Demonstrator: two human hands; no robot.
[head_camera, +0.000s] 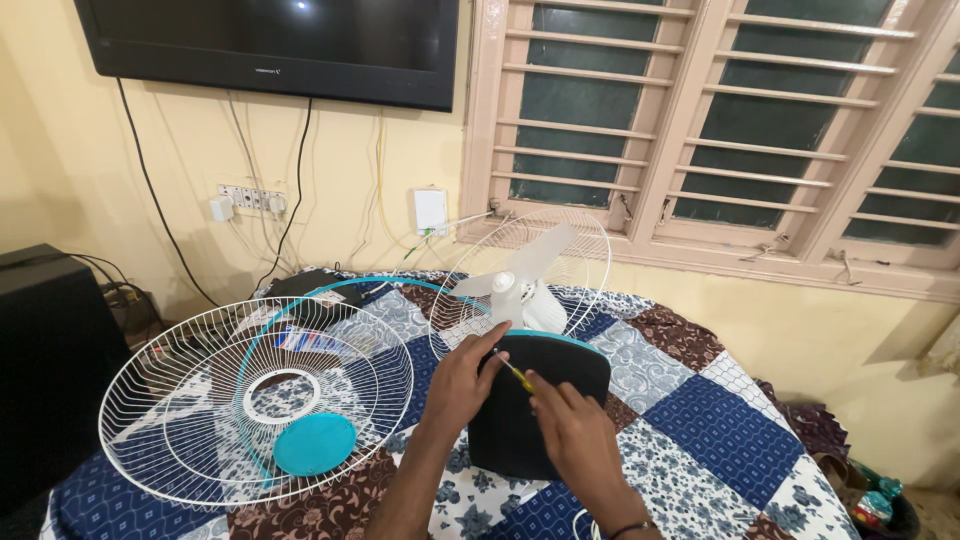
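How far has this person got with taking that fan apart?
Done: the front grille is off and lies on the quilt, with a teal ring and teal cap by it. In hand: the right hand works a yellow-handled screwdriver at the fan's black base, which the left hand steadies. Left: the white blades still sit in the rear grille.

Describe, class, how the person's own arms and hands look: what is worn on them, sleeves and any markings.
Both forearms are bare, with no sleeves in view. The left hand wears nothing visible. The right hand has a thin dark band at the wrist. No gloves; no markings visible.
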